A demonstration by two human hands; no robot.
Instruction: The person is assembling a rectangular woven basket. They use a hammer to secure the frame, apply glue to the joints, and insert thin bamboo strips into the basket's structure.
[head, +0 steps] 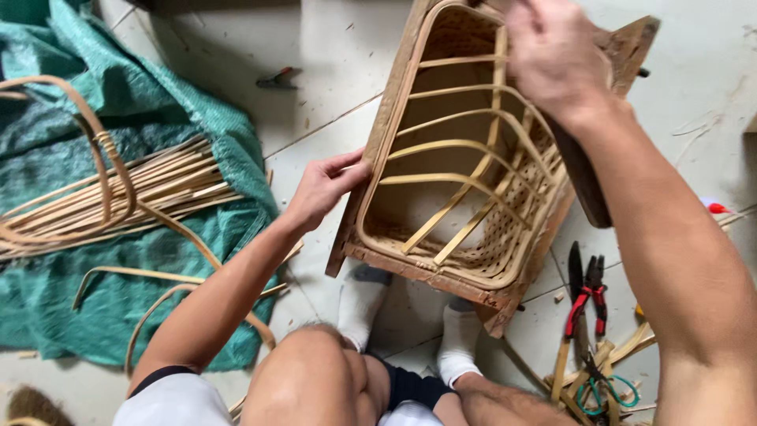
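**Tiled floor, tarp at left, tools at right**

You're over a pale tiled floor (331, 47), grout lines running diagonally, bits of scrap scattered about. A green tarp (158, 102) fills the left of the frame, with a bundle of cane strips (118, 193) lying on it. Lower right: red-handled pliers (585, 296) and offcuts. Top centre: a small dark clamp (277, 77). Light is soft and even.

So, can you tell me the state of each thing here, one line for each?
Woven basket: tilted on its side, opening toward the camera, unfinished, ribs bare.
Left hand: grips the basket's left rim.
Right hand: on the basket's top edge; grip blurred.
Bamboo strips: loose bundle lying on the green tarp.
Red-handled pliers: lying shut on the floor.
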